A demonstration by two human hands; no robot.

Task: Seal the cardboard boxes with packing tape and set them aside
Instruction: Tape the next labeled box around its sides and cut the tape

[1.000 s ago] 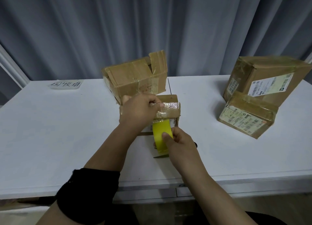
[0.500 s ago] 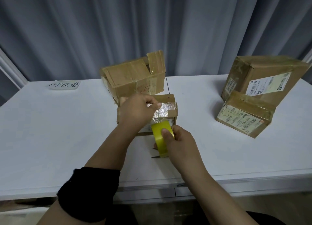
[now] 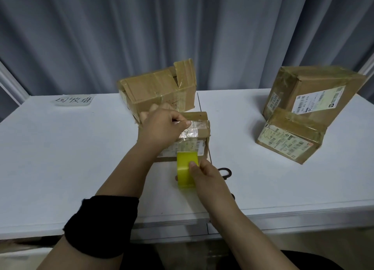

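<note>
Sealing, head view | left hand (image 3: 162, 128) curled over small brown cardboard box (image 3: 199, 126) mid white tabletop (image 3: 60, 148), thumb on its crinkled clear tape | right hand (image 3: 208, 178) grasps yellow packing-tape roll (image 3: 185, 168) just in front of the box | risk: a skewed pull could wrinkle the strip or drag the box | flaps closed, contents hidden

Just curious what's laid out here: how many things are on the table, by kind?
Boxes: 4
Tape roll: 1
Scissors, partly hidden: 1
Paper note: 1
Total: 7
</note>
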